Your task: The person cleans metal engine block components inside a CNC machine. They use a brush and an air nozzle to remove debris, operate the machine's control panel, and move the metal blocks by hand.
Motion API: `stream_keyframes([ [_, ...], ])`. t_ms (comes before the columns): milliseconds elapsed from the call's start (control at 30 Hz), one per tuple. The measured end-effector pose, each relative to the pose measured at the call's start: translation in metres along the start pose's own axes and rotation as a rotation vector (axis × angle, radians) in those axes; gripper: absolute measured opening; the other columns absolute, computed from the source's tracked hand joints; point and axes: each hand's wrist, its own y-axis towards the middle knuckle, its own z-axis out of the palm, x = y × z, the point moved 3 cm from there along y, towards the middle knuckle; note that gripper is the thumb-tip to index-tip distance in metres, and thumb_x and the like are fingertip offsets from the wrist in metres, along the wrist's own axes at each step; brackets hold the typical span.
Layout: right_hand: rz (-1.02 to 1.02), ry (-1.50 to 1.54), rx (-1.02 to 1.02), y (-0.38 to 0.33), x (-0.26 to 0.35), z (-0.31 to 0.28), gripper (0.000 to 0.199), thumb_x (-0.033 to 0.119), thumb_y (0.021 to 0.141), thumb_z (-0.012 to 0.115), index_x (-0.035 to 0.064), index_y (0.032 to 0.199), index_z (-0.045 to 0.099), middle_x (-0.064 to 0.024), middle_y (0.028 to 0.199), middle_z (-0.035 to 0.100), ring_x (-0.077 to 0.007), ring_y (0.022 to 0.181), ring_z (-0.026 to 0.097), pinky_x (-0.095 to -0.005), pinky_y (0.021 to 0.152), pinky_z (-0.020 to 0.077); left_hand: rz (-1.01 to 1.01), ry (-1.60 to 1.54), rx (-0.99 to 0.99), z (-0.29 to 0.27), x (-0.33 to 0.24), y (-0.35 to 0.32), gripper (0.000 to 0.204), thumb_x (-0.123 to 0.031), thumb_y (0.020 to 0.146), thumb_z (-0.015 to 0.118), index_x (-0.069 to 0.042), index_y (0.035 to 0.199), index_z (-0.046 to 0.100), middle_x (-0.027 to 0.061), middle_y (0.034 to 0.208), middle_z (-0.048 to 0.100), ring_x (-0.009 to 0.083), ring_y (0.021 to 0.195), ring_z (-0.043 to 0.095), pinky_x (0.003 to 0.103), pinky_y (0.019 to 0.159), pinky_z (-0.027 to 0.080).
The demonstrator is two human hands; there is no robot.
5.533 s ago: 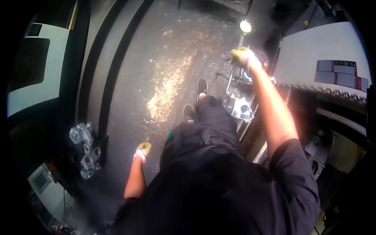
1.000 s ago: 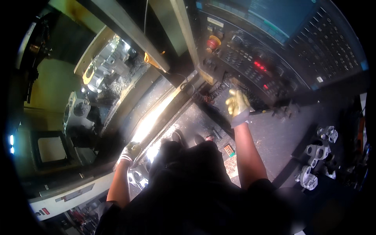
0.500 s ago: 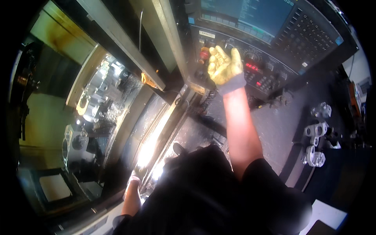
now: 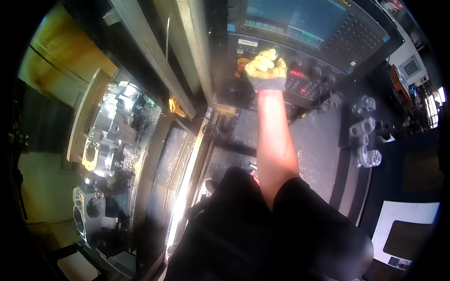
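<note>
1. The right hand, in a yellow glove with a grey cuff, rests on the control panel at the far centre, fingers curled together over its buttons; nothing is clamped in it.
2. The left hand is out of view.
3. A blue screen sits just beyond the panel, with a dark keyboard to its right.
4. Metal castings lie on the dark surface to the right.
5. At left, machined metal parts sit inside the machine enclosure.
</note>
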Motion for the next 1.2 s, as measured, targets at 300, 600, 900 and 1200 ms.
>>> stream_keyframes([
  [300,0.113,-0.079,0.041,-0.01,-0.014,-0.03,0.067,0.057,0.1,0.019,0.0115,0.082,0.065,0.0012,0.061,0.049,-0.0106,0.047,0.04,-0.0264,0.041,0.0298,0.091,-0.09,-0.072,-0.036,-0.062,0.028,0.035,-0.03,0.089,0.069,-0.008,0.116,0.066,0.0061,0.106,0.069,0.0173,0.097,0.061,0.032,0.086,0.048],
  [600,-0.073,-1.334,-0.452,-0.057,0.044,-0.162,0.047,0.045,0.103,0.047,0.0044,0.086,0.065,-0.0088,0.056,0.061,-0.0131,0.035,0.046,-0.0271,0.032,0.0336,0.165,-0.026,-0.014,0.009,-0.13,0.017,0.029,-0.027,0.09,0.07,-0.008,0.112,0.07,0.001,0.098,0.068,0.0125,0.092,0.061,0.031,0.084,0.048],
  [900,-0.112,-1.397,-0.5,-0.012,0.039,-0.159,0.05,0.05,0.1,0.052,0.005,0.08,0.064,-0.009,0.051,0.057,-0.0137,0.031,0.041,-0.028,0.03,0.0287,0.2,-0.294,0.028,0.018,-0.054,0.05,0.022,-0.016,0.087,0.072,-0.008,0.107,0.071,-0.0002,0.099,0.068,0.0119,0.093,0.061,0.025,0.082,0.049],
  [1200,-0.008,-1.304,-0.589,0.017,0.063,-0.204,0.06,0.063,0.096,0.047,0.0058,0.096,0.065,-0.0036,0.056,0.052,-0.0123,0.04,0.04,-0.026,0.036,0.0299,0.188,-0.713,-0.04,0.051,-0.014,-0.004,0.028,-0.025,0.094,0.062,-0.009,0.117,0.068,0.0058,0.108,0.068,0.0193,0.098,0.062,0.034,0.087,0.049],
])
